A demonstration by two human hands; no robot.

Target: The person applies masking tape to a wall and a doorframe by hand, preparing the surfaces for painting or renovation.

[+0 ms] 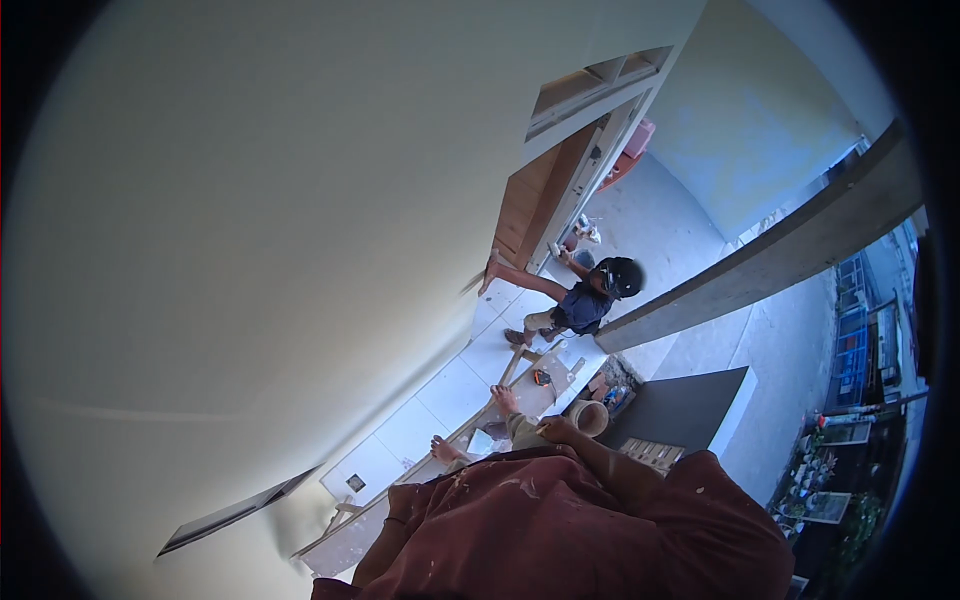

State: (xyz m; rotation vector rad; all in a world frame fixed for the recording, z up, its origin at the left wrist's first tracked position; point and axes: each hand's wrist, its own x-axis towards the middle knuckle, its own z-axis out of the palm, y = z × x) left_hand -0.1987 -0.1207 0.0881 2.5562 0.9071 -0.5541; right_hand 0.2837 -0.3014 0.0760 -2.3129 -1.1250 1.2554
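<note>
My right hand [556, 430] is low in front of my body, by my trouser leg. Its fingers look curled, and a small pale bit shows at them that I cannot make out. Part of my left forearm [380, 555] shows at the lower left; the hand itself is hidden behind my dark red shirt [560, 530], which has pale specks on it. My bare feet [503, 400] are on a long, stained plank [468, 425] raised over the tiled floor. An orange and black object [542, 377] lies farther along the plank.
A tall, pale wall [270, 250] stands close on the left. Beyond the plank, a person in a dark cap [622, 277] reaches one hand to the wall beside a wooden door [545, 195]. A bucket [588, 417], a dark low wall [690, 405] and a slanting concrete beam [770, 245] are on the right.
</note>
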